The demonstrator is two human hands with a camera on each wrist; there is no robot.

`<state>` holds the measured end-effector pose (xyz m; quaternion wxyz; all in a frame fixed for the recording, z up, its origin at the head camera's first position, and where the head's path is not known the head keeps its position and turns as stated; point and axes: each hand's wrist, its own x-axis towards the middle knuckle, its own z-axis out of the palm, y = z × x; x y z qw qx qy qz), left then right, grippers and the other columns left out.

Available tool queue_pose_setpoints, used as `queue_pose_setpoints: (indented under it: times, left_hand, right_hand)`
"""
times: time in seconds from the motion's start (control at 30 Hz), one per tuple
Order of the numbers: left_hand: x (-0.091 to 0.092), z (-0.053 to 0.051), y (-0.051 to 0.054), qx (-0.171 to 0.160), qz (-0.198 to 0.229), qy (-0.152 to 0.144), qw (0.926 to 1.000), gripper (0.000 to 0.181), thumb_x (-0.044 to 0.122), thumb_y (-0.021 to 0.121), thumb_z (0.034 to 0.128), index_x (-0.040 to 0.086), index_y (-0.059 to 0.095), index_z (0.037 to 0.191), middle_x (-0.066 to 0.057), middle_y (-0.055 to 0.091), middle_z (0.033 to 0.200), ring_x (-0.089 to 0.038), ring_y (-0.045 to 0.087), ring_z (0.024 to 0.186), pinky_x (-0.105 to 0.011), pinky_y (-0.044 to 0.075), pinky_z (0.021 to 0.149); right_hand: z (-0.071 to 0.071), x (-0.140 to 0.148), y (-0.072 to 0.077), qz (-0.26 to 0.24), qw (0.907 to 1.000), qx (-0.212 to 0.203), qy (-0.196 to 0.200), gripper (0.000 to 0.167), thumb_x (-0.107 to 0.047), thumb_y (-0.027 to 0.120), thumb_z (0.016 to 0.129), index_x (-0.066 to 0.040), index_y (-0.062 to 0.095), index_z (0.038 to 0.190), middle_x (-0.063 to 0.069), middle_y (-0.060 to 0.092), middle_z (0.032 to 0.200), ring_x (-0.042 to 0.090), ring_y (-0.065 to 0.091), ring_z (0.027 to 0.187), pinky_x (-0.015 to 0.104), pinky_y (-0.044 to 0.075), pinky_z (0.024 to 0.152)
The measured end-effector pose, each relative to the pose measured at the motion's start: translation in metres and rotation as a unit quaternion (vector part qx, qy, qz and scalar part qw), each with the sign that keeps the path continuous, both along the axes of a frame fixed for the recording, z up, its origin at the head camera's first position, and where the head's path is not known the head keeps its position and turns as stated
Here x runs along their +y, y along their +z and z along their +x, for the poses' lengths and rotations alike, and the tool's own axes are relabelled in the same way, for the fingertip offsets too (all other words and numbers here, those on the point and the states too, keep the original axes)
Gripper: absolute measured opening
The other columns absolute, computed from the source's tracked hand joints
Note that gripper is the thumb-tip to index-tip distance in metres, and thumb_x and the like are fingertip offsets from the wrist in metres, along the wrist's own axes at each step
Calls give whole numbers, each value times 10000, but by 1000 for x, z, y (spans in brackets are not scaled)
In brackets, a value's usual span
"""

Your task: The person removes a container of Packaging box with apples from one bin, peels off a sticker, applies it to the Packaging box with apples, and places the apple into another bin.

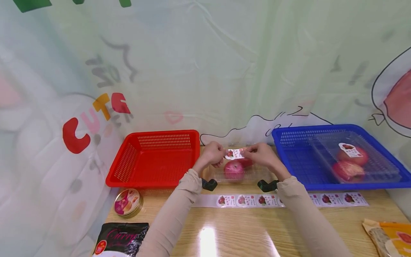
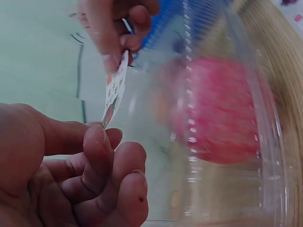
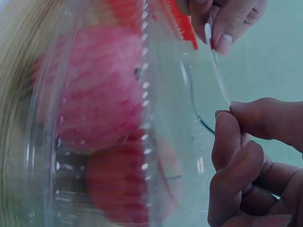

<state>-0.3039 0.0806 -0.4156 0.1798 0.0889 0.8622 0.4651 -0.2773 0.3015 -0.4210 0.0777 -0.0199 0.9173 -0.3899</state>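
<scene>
A white sticker label [image 1: 234,154] with a red fruit print is stretched between both hands. My left hand [image 1: 213,155] pinches its left end between thumb and finger, and my right hand [image 1: 260,154] pinches the right end. In the left wrist view the label [image 2: 115,90] stands almost edge-on, above the lid. Beneath it sits a clear plastic box [image 1: 215,175] with red apples [image 1: 233,170] inside. The right wrist view shows two apples [image 3: 102,90] through the clear wall. I cannot tell whether the label touches the lid.
A red basket [image 1: 154,167] stands to the left. On the right, a blue basket [image 1: 295,167] holds a labelled clear box [image 1: 379,160] of apples. A strip of labels [image 1: 253,200] crosses the table in front. A round tin [image 1: 127,202], black packet [image 1: 122,237] and orange packet [image 1: 393,237] lie nearer.
</scene>
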Motion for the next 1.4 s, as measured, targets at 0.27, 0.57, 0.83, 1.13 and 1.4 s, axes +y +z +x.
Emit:
queue_pose_setpoints:
  times: [0.27, 0.57, 0.83, 1.13, 1.4]
  left_hand:
    - [6, -12, -9, -46, -399, -61, 9992, 408, 197, 632, 1074, 21, 587, 709, -48, 525, 571, -178, 542, 494, -313, 616, 556]
    - [12, -19, -8, -109, -874, 7, 9961, 474, 234, 647, 1066, 93, 547, 624, -30, 483, 541, -185, 526, 473, -261, 521, 477]
    - [19, -21, -14, -68, -1478, 313, 9885, 525, 267, 660, 1050, 121, 508, 569, -19, 459, 508, -187, 494, 442, -275, 406, 415]
    - [25, -19, -16, 32, -1775, 468, 9830, 406, 300, 681, 1035, 82, 651, 695, -49, 511, 554, -205, 502, 450, -288, 389, 415]
    - [32, -17, -19, 454, -2291, 647, 9702, 324, 346, 682, 1030, 87, 707, 836, -61, 605, 648, -219, 579, 557, -293, 428, 456]
  right_hand:
    - [-13, 2, -10, 192, 9998, -95, 18, 348, -304, 702, 1019, 29, 768, 1097, 162, 728, 977, 251, 601, 875, 270, 497, 696]
    - [-17, 3, -6, 351, 9988, -329, -18, 361, -327, 711, 1010, 28, 765, 1057, 181, 723, 970, 266, 603, 877, 298, 499, 712]
    - [-21, 1, -10, 395, 9981, -450, -155, 348, -336, 718, 1006, 6, 779, 1028, 153, 735, 944, 262, 612, 867, 308, 503, 728]
    - [-23, -3, -13, 459, 9963, -585, -429, 329, -332, 734, 993, -7, 783, 985, 137, 728, 891, 248, 601, 815, 289, 477, 662]
    - [-25, -6, -12, 668, 9944, -578, -578, 335, -342, 765, 965, -8, 786, 986, 160, 757, 931, 259, 629, 823, 301, 492, 670]
